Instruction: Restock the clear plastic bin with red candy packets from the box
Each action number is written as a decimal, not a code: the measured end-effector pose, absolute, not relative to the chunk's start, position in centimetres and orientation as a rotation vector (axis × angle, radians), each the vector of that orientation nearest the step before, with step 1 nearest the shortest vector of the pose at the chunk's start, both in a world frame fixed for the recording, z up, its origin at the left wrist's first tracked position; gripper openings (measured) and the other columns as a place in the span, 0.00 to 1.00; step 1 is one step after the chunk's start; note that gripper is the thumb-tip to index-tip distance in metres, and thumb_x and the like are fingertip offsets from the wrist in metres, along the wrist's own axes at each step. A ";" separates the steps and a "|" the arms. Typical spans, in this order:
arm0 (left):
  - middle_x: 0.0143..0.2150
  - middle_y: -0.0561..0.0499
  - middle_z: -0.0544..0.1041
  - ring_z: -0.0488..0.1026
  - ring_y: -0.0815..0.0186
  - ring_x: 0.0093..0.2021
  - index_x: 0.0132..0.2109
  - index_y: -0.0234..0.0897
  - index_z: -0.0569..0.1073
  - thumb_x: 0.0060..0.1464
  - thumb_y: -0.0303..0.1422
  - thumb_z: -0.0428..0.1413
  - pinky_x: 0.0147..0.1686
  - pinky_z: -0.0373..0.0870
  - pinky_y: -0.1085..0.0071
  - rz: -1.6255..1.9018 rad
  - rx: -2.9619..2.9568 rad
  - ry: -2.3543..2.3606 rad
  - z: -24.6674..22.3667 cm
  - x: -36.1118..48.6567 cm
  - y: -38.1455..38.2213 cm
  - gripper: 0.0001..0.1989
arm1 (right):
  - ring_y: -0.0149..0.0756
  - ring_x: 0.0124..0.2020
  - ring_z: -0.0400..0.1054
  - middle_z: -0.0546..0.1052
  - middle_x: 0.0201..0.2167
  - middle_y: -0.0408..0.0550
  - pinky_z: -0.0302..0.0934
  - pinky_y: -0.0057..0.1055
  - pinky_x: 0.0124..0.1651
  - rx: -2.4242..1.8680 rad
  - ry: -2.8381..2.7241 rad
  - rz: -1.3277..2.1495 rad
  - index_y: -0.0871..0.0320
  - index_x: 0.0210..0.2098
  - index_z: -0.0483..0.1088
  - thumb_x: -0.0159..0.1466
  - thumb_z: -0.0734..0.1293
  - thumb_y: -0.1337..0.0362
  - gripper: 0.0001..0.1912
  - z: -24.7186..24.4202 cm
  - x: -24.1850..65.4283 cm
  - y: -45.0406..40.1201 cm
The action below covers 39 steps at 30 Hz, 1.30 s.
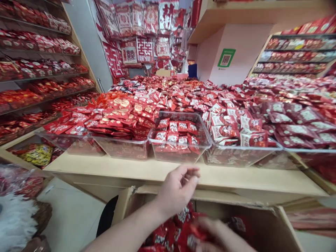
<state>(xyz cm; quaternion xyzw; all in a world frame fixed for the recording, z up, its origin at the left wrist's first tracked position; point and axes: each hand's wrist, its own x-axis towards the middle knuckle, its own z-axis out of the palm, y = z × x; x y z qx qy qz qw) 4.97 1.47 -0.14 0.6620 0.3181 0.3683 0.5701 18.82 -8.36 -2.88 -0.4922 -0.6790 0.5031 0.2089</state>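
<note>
And here we were at the open cardboard box [262, 224], the right hand [217, 238] down inside it, its grip closed on a red packet [195, 232], a little blurred, among the heap of red packets [162, 238] in the box. The left hand [178, 190] hovered just above the box's rim, grip open, fingers loosely curled, nothing showing in it! Just beyond the box ran the counter [183, 175], and there, straight ahead of the box, a clear plastic tray [178, 157] held red-and-white packets, with more trays [123, 148] on either side. Farther past the box, red goods packed the shelves [78, 59], and a green QR code sign [226, 57] stood out on a pink wall [249, 52].
</note>
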 end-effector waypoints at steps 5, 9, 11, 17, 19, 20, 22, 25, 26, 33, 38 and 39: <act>0.37 0.47 0.74 0.70 0.67 0.34 0.46 0.34 0.69 0.57 0.39 0.48 0.31 0.66 0.74 0.852 1.246 0.623 0.2 4.9 2.3 0.15 | 0.32 0.29 0.67 0.73 0.29 0.43 0.62 0.29 0.32 -1.234 -1.383 1.444 0.54 0.41 0.58 0.61 0.60 0.55 0.12 -0.8 20.9 -7.0; 0.33 0.48 0.76 0.70 0.67 0.34 0.39 0.33 0.74 0.55 0.41 0.50 0.36 0.66 0.73 0.757 1.289 0.535 0.5 4.8 2.5 0.15 | 0.28 0.23 0.65 0.73 0.23 0.39 0.58 0.24 0.26 -1.174 -1.210 1.420 0.55 0.38 0.56 0.57 0.66 0.57 0.17 0.1 20.5 -4.9; 0.31 0.50 0.76 0.69 0.69 0.31 0.35 0.32 0.76 0.52 0.36 0.55 0.34 0.65 0.75 0.787 1.377 0.590 0.5 4.8 2.5 0.10 | 0.28 0.24 0.67 0.73 0.24 0.39 0.59 0.25 0.27 -1.162 -1.189 1.411 0.55 0.38 0.57 0.56 0.66 0.56 0.16 0.3 20.0 -4.1; 0.26 0.52 0.75 0.68 0.70 0.28 0.31 0.32 0.76 0.51 0.33 0.55 0.30 0.65 0.76 0.879 1.365 0.714 0.4 5.0 2.4 0.09 | 0.27 0.25 0.69 0.73 0.27 0.40 0.62 0.25 0.30 -1.102 -1.051 1.414 0.56 0.34 0.60 0.58 0.64 0.55 0.12 0.5 19.1 -3.3; 0.27 0.52 0.75 0.68 0.70 0.28 0.31 0.33 0.76 0.52 0.33 0.55 0.30 0.65 0.76 0.900 1.338 0.719 0.4 5.0 2.4 0.08 | 0.28 0.24 0.69 0.74 0.26 0.41 0.63 0.25 0.29 -1.100 -1.029 1.433 0.56 0.35 0.60 0.59 0.63 0.55 0.12 0.4 19.1 -3.4; 0.27 0.53 0.75 0.68 0.70 0.28 0.31 0.33 0.76 0.52 0.34 0.55 0.30 0.65 0.76 0.909 1.326 0.717 0.5 4.9 2.3 0.08 | 0.29 0.24 0.69 0.74 0.26 0.41 0.63 0.26 0.28 -1.105 -1.025 1.437 0.56 0.37 0.60 0.59 0.62 0.54 0.13 0.4 19.1 -3.4; 0.27 0.52 0.75 0.69 0.70 0.28 0.32 0.34 0.76 0.52 0.34 0.55 0.30 0.66 0.75 0.895 1.300 0.700 0.6 4.9 2.1 0.09 | 0.30 0.23 0.70 0.74 0.26 0.42 0.64 0.27 0.27 -1.125 -1.034 1.412 0.56 0.38 0.61 0.59 0.62 0.53 0.14 0.2 19.1 -3.6; 0.27 0.51 0.74 0.69 0.68 0.27 0.31 0.33 0.76 0.51 0.35 0.56 0.28 0.66 0.74 0.868 1.276 0.688 0.7 5.0 1.7 0.09 | 0.31 0.23 0.70 0.74 0.25 0.42 0.65 0.27 0.27 -1.157 -1.077 1.321 0.56 0.34 0.64 0.59 0.62 0.52 0.13 -0.2 19.1 -4.2; 0.27 0.51 0.73 0.69 0.68 0.27 0.31 0.33 0.76 0.51 0.35 0.56 0.28 0.67 0.73 0.869 1.274 0.689 0.7 5.0 1.5 0.10 | 0.31 0.23 0.69 0.74 0.24 0.42 0.65 0.26 0.27 -1.182 -1.090 1.283 0.56 0.33 0.64 0.59 0.61 0.52 0.13 -0.4 19.1 -4.3; 0.46 0.43 0.69 0.70 0.67 0.34 0.50 0.34 0.66 0.50 0.40 0.56 0.30 0.69 0.72 0.847 1.271 0.710 0.4 4.9 1.8 0.22 | 0.37 0.36 0.71 0.75 0.38 0.48 0.68 0.28 0.33 -1.365 -1.429 0.364 0.53 0.42 0.66 0.59 0.63 0.60 0.11 -2.5 19.4 -4.0; 0.47 0.43 0.68 0.69 0.65 0.42 0.53 0.35 0.59 0.48 0.35 0.59 0.38 0.67 0.71 0.780 1.097 0.686 0.2 4.9 2.4 0.26 | 0.40 0.48 0.65 0.72 0.45 0.51 0.62 0.39 0.48 -1.171 -1.850 0.012 0.53 0.43 0.65 0.57 0.65 0.70 0.14 -2.6 19.3 -3.8; 0.45 0.45 0.69 0.69 0.66 0.42 0.51 0.35 0.60 0.48 0.33 0.59 0.40 0.67 0.71 0.809 1.101 0.699 0.2 4.9 2.4 0.24 | 0.41 0.50 0.63 0.71 0.47 0.52 0.62 0.40 0.49 -1.157 -1.854 0.063 0.54 0.45 0.64 0.56 0.65 0.69 0.16 -2.5 19.3 -3.9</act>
